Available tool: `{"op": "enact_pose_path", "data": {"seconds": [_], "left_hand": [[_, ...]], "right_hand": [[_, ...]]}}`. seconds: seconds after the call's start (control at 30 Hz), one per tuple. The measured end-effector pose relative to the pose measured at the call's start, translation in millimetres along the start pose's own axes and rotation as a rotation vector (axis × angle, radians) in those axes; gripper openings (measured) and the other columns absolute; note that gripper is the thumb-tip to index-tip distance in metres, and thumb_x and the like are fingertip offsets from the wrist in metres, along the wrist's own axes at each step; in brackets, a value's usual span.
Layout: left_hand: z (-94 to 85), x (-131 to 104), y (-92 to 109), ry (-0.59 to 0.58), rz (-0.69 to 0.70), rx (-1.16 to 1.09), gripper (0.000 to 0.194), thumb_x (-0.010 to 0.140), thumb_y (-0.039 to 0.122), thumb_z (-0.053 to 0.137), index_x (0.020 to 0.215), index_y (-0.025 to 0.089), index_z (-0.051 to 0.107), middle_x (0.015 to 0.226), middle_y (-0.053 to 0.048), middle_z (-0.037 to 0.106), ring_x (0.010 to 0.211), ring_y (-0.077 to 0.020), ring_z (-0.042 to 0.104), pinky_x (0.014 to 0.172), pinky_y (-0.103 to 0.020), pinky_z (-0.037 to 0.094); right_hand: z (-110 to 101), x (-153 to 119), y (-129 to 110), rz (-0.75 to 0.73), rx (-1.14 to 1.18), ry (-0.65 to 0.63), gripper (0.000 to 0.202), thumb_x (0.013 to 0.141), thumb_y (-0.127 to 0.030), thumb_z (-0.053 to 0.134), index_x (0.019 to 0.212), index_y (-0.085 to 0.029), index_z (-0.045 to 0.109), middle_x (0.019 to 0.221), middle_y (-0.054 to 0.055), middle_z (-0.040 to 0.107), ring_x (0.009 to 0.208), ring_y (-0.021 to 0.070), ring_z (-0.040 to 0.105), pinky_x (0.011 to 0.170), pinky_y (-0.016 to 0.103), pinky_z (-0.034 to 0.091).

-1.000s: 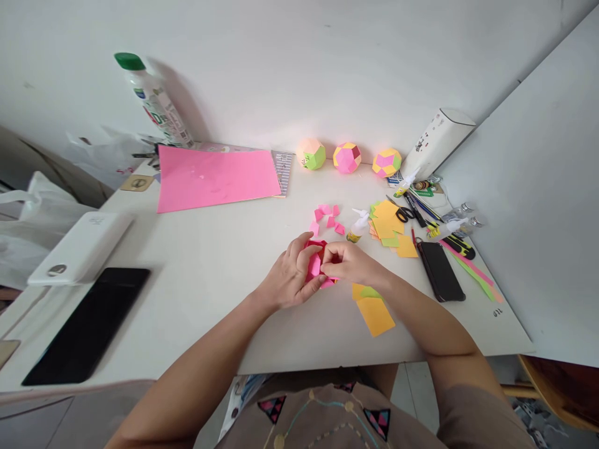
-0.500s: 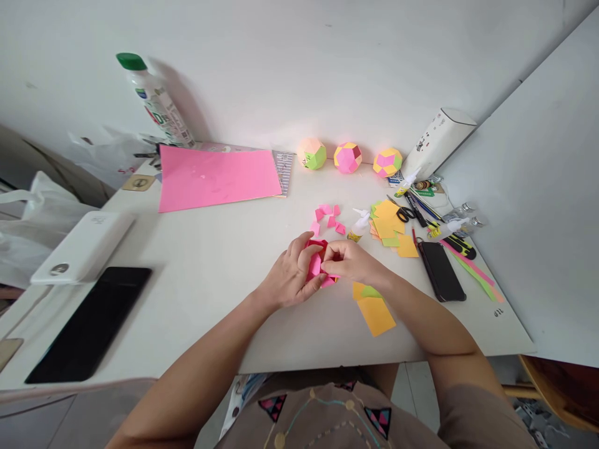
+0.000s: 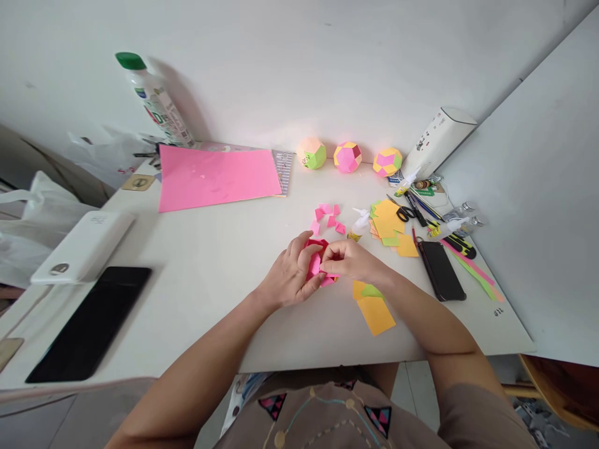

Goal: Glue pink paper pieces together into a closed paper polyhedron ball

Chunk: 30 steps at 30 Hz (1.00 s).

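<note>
Pink folded paper is sitting between our two hands: we are holding a half-built pink paper model (image 3: 319,265) just above the tabletop (image 3: 210,262), near its front edge and a little right of centre. Our left hand (image 3: 289,274) is cupping the model from the left with its fingers curled round it, and our right hand (image 3: 352,260) is pinching the model's right side, so each grip is closing on the same piece. We judge that we are working one folded unit into the assembly; whether its flap is already seated we cannot tell, since the fingers are hiding the joint.

Loose pink folded units (image 3: 327,217) are lying just beyond the hands, beside a small glue bottle (image 3: 359,226). Orange and green paper squares (image 3: 373,307) are resting near our right wrist, and three finished paper balls (image 3: 347,157) are standing by the wall.

The next move is calling for a steady left hold while the right fingertips are pressing the flap home without crushing the creases.
</note>
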<state>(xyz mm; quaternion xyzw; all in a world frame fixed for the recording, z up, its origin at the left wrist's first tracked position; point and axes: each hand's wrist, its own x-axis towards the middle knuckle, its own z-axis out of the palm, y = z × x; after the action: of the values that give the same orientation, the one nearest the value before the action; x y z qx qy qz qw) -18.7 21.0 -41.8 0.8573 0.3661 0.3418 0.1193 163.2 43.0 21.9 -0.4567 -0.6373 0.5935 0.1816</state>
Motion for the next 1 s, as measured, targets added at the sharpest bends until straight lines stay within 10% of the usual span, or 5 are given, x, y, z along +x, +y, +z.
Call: {"op": "enact_pose_path", "data": {"seconds": [1.0], "left_hand": [[0.1, -1.2, -0.2, -0.008, -0.011, -0.005, 0.046, 0.094, 0.047, 0.033, 0.128, 0.015, 0.033, 0.137, -0.023, 0.033, 0.129, -0.0345, 0.038, 0.086, -0.050, 0.050]], "right_hand": [[0.8, -3.1, -7.6, 0.006, -0.109, -0.032, 0.010, 0.072, -0.022, 0.057, 0.065, -0.017, 0.054, 0.063, -0.003, 0.051, 0.058, 0.0094, 0.046, 0.054, 0.024, 0.035]]}}
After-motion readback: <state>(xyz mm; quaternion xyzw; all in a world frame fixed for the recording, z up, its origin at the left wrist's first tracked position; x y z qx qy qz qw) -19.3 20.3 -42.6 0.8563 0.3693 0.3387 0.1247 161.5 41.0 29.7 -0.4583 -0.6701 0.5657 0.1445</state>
